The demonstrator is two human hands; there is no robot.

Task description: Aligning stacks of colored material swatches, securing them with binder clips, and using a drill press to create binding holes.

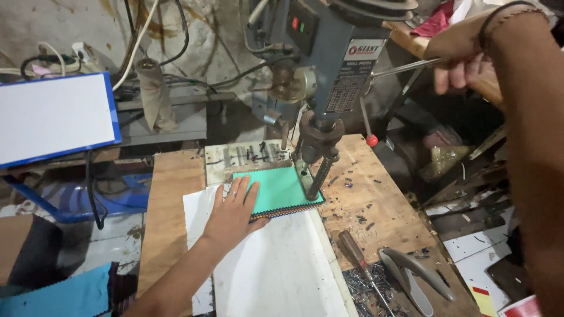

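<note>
A wooden counter point(170, 217) carried a grey drill press point(329, 64), its bit point(315, 182) standing on the right edge of a green stack of sheets point(281, 189). A white board point(282, 270) lay under that stack. The left hand point(234, 212) rested flat, fingers spread, on the stack's left side. The right hand point(464, 56) was closed around the press's lever point(405, 68). A screwdriver point(359, 258) and what looked like grey pliers point(414, 276) lay near the counter's right edge.
</note>
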